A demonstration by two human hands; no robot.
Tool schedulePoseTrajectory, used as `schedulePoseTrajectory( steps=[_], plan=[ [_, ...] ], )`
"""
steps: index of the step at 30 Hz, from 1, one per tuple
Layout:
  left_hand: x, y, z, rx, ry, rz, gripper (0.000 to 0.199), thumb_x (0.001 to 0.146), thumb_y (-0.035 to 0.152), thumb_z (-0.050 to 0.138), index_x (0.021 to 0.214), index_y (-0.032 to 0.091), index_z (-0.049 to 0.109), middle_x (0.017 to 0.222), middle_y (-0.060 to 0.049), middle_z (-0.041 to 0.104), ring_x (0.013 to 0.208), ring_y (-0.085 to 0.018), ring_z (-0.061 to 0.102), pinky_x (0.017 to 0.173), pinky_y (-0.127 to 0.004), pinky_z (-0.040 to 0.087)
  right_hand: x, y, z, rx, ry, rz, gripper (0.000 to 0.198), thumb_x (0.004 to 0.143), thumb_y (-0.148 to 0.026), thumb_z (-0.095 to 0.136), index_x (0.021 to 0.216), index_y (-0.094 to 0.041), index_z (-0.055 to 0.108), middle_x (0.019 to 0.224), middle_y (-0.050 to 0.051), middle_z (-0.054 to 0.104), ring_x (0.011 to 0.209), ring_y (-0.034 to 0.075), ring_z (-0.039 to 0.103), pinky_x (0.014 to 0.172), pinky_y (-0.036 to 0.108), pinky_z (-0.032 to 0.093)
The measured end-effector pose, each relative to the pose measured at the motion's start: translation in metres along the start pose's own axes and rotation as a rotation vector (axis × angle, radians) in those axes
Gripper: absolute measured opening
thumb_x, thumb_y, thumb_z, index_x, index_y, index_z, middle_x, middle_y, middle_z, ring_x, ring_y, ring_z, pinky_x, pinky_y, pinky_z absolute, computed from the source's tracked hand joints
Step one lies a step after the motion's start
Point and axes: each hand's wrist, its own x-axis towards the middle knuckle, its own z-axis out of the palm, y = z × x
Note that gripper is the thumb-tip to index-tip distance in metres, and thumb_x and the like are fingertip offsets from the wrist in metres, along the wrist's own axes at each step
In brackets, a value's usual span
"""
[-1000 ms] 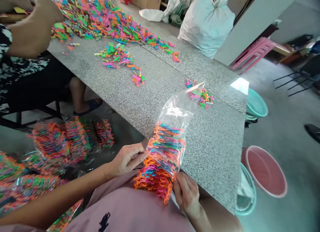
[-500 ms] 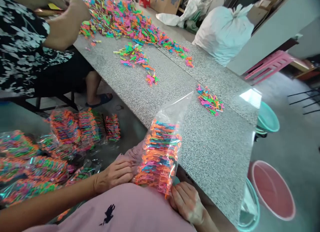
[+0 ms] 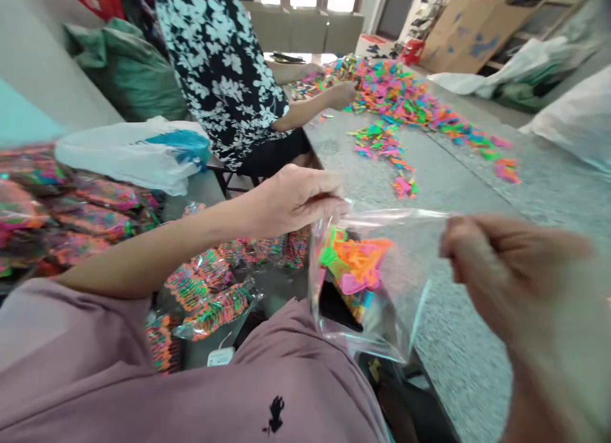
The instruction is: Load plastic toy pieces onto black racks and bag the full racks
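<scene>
A clear plastic bag [image 3: 401, 265] is stretched between my two hands in front of my lap. Its mouth gapes toward me, and small bright plastic pieces [image 3: 363, 265] in orange, green and pink show inside. My left hand [image 3: 300, 201] pinches the left side of the rim. At the upper right corner, my right hand [image 3: 506, 265] grips the rim between thumb and fingers; the back of this hand is blurred. The exact kind of the pieces cannot be made out.
A large heap of plastic pieces [image 3: 401, 93] covers the far part of the speckled table [image 3: 458, 328]. A co-worker's arm [image 3: 310, 109] reaches to it. Filled bags [image 3: 210, 271] lie at lower left, near a white plastic bag [image 3: 128, 150]. A white sack [image 3: 577, 118] stands at right.
The filled bag has gone from upright on my lap to raised, with its mouth facing me. Both hands have risen from its base to its rim and pulled it wide. My view has swung left.
</scene>
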Motion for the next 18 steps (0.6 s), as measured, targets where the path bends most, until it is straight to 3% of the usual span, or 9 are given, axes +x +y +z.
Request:
schedulePoseTrajectory(
  steps=[2,5,8,11,13,15,18],
  plan=[
    [-0.02,-0.012,-0.005,-0.117,-0.131,-0.102,0.011,0.092,0.027,0.061,0.096,0.018,0.056,0.064,0.007,0.057,0.055,-0.007,0.053,0.052,-0.018,0.037,0.017,-0.023,0.028,0.062,-0.108,-0.13,0.042,0.097,-0.039,0.041,0.059,-0.02,0.047,0.046,-0.004,0.043,0.041,0.009,0.039,0.047,0.024,0.023],
    [-0.056,-0.042,-0.004,-0.094,-0.29,-0.258,0.02,0.087,0.031,0.066,0.102,0.018,0.061,0.06,0.008,0.057,0.051,-0.006,0.05,0.049,-0.017,0.034,0.041,-0.061,0.081,0.188,-0.315,-0.298,0.036,0.099,-0.035,0.039,0.07,-0.019,0.054,0.056,-0.001,0.055,0.049,0.011,0.048,0.052,0.023,0.029],
    [-0.109,-0.083,-0.013,0.107,-0.237,-0.488,0.025,0.095,0.033,0.052,0.085,0.016,0.068,0.053,0.006,0.052,0.047,-0.006,0.046,0.049,-0.019,0.033,0.053,-0.077,0.127,0.363,-0.402,-0.345,0.027,0.1,-0.036,0.042,0.086,-0.019,0.058,0.072,0.001,0.065,0.062,0.014,0.059,0.059,0.023,0.037],
    [-0.184,-0.121,-0.033,0.224,-0.171,-0.747,0.03,0.098,0.031,0.048,0.085,0.014,0.07,0.055,0.004,0.056,0.049,-0.008,0.051,0.052,-0.021,0.038,0.05,-0.055,0.156,0.487,-0.433,-0.248,0.028,0.097,-0.046,0.049,0.098,-0.02,0.058,0.081,0.003,0.069,0.069,0.017,0.064,0.062,0.025,0.043],
    [-0.237,-0.14,-0.042,0.276,-0.176,-0.909,0.028,0.099,0.034,0.052,0.09,0.013,0.068,0.064,0.003,0.061,0.054,-0.01,0.057,0.057,-0.024,0.047,0.04,-0.028,0.169,0.491,-0.48,-0.154,0.032,0.095,-0.051,0.049,0.095,-0.02,0.059,0.077,0.003,0.069,0.065,0.018,0.064,0.06,0.026,0.045],
    [-0.281,-0.155,-0.043,0.339,-0.173,-1.05,0.027,0.098,0.038,0.058,0.099,0.013,0.066,0.084,-0.001,0.066,0.069,-0.013,0.063,0.067,-0.03,0.055,0.025,-0.002,0.18,0.454,-0.528,-0.089,0.036,0.093,-0.055,0.049,0.088,-0.022,0.059,0.069,0.002,0.067,0.061,0.018,0.064,0.059,0.027,0.045],
    [-0.325,-0.174,-0.032,0.438,-0.169,-1.213,0.03,0.096,0.038,0.062,0.114,0.014,0.062,0.11,-0.007,0.066,0.093,-0.019,0.066,0.081,-0.039,0.058,0.001,0.021,0.196,0.426,-0.604,-0.053,0.037,0.091,-0.057,0.049,0.082,-0.023,0.059,0.067,0.002,0.067,0.059,0.019,0.064,0.058,0.028,0.046]
  ],
)
